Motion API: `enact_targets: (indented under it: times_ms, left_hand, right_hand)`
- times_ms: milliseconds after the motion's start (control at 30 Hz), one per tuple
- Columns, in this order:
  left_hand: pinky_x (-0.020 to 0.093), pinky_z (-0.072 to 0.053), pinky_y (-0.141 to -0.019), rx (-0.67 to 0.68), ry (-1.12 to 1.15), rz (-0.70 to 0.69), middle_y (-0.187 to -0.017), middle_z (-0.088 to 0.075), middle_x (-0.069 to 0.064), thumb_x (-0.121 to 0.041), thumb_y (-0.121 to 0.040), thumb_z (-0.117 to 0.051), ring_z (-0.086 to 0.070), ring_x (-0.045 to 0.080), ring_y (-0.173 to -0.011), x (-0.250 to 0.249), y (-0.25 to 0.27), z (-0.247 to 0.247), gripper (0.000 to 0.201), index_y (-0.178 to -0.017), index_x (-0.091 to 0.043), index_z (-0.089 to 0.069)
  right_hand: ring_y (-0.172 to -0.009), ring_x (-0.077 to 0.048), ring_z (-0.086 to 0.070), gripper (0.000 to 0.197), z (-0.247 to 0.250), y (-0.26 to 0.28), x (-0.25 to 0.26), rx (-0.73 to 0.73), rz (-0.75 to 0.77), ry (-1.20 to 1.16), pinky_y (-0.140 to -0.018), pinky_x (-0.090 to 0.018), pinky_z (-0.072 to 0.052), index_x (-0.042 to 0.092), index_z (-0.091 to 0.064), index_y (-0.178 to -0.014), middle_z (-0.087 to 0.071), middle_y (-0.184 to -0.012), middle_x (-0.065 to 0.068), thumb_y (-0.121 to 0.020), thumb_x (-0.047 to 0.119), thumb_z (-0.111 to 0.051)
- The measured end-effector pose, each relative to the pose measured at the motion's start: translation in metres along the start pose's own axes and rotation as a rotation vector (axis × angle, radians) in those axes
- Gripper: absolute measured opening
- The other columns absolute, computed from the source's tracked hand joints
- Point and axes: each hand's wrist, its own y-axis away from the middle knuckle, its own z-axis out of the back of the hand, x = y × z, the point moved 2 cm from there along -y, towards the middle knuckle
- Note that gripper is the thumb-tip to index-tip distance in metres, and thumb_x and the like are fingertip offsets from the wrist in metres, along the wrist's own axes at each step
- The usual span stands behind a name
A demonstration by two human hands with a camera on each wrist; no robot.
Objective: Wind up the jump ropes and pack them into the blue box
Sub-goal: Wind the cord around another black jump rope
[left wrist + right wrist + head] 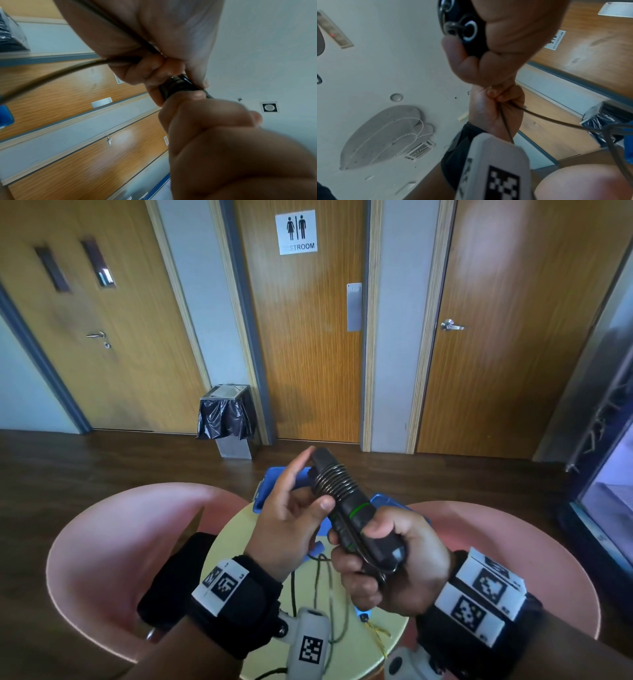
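Note:
Two black jump rope handles are held together above the table, with dark cord coiled round their upper half. My right hand grips the lower ends of the handles. My left hand has its thumb against the coil and its forefinger straight up beside it. Its lower fingers curl round the loose cord, which runs through the palm. The blue box stands on the table behind my hands. A blue-handled rope lies under them.
The small round yellow table carries loose dark and green cords and a yellow cord. Pink chairs stand at its left and right. A bin with a black bag stands by the wooden doors.

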Motion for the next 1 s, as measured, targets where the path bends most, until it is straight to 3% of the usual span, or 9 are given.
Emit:
enact_targets:
  times_ms: [67,167,300,367,467,633,733,867,1000]
  left_hand:
    - [0.015,-0.043,-0.047,-0.007,0.001,0.009,-0.07,-0.067,-0.003,-0.021,-0.087,-0.073,-0.057,0.009,-0.054,0.0,0.0,0.001,0.066,-0.142,-0.033,-0.038]
    - [0.024,-0.035,-0.042,0.031,-0.003,0.063,-0.066,-0.056,0.008,-0.039,-0.079,-0.071,-0.047,0.019,-0.05,0.002,0.0,0.001,0.069,-0.14,-0.049,-0.041]
    - [0.02,-0.038,-0.039,-0.012,0.053,0.094,-0.061,-0.06,0.003,-0.012,-0.094,-0.064,-0.047,0.012,-0.041,-0.001,-0.002,0.001,0.053,-0.137,-0.037,-0.045]
    - [0.02,-0.038,-0.038,-0.101,-0.008,0.104,-0.06,-0.062,-0.003,-0.008,-0.094,-0.06,-0.048,0.009,-0.043,-0.002,-0.003,0.004,0.048,-0.135,-0.03,-0.048]
    - [0.017,-0.041,-0.04,-0.23,-0.09,0.11,-0.058,-0.063,-0.01,-0.009,-0.09,-0.067,-0.052,0.003,-0.045,0.001,-0.004,0.009,0.042,-0.126,-0.026,-0.052]
    - [0.012,-0.047,-0.058,-0.283,-0.2,0.059,-0.073,-0.07,-0.008,-0.018,-0.081,-0.079,-0.064,-0.002,-0.063,0.007,-0.006,0.009,0.047,-0.118,-0.031,-0.054]
    - [0.014,-0.05,-0.07,-0.218,-0.305,0.106,-0.074,-0.071,-0.021,-0.027,-0.083,-0.078,-0.066,-0.006,-0.072,0.005,-0.004,0.013,0.063,-0.136,-0.037,-0.044]
    - [0.026,-0.042,-0.054,-0.095,-0.295,0.146,-0.057,-0.06,-0.013,-0.025,-0.089,-0.07,-0.051,0.01,-0.051,0.001,-0.001,0.022,0.076,-0.147,-0.046,-0.028]
    - [0.021,-0.035,-0.039,-0.077,-0.106,0.152,-0.054,-0.054,-0.01,-0.02,-0.089,-0.072,-0.039,0.011,-0.042,0.012,-0.003,0.027,0.07,-0.146,-0.037,-0.034]
  right_hand:
    - [-0.046,-0.017,-0.045,0.053,0.0,0.0,-0.002,0.083,-0.006,-0.062,-0.047,-0.021,-0.036,0.009,-0.054,-0.095,-0.045,-0.068,-0.005,-0.051,0.028,-0.075]
    - [-0.053,-0.019,-0.052,0.051,0.001,-0.003,-0.005,0.196,-0.004,-0.135,-0.051,-0.023,-0.041,0.006,-0.051,-0.102,-0.05,-0.072,-0.006,-0.062,0.031,-0.069]
    - [-0.074,-0.032,-0.065,0.053,0.002,-0.007,0.0,0.105,-0.053,0.0,-0.066,-0.034,-0.053,0.003,-0.058,-0.106,-0.064,-0.091,-0.02,-0.065,0.034,-0.069]
    - [-0.08,-0.035,-0.066,0.04,0.003,-0.01,0.009,-0.107,-0.052,0.215,-0.072,-0.039,-0.055,0.004,-0.064,-0.105,-0.067,-0.096,-0.02,-0.073,0.029,-0.062]
    - [-0.069,-0.024,-0.065,0.028,0.0,-0.017,0.018,-0.459,0.13,0.713,-0.066,-0.041,-0.058,0.01,-0.063,-0.101,-0.065,-0.08,-0.012,-0.076,0.023,-0.07]
    - [-0.046,-0.006,-0.057,0.038,-0.001,-0.03,0.015,-0.604,0.241,1.422,-0.046,-0.023,-0.045,0.022,-0.052,-0.087,-0.061,-0.064,0.001,-0.062,0.041,-0.074]
    - [-0.045,-0.011,-0.056,0.032,0.006,-0.033,0.013,-0.62,0.193,1.251,-0.047,-0.026,-0.045,0.013,-0.054,-0.083,-0.058,-0.06,0.001,-0.061,0.028,-0.072]
    - [-0.05,-0.021,-0.047,0.036,0.009,-0.034,0.01,-0.554,0.221,0.971,-0.051,-0.033,-0.04,-0.004,-0.052,-0.083,-0.048,-0.059,-0.007,-0.06,0.015,-0.071]
    - [-0.047,-0.021,-0.045,0.018,0.004,-0.035,0.006,-0.532,0.235,0.801,-0.046,-0.024,-0.036,0.014,-0.055,-0.058,-0.049,-0.053,-0.007,-0.06,0.009,-0.072]
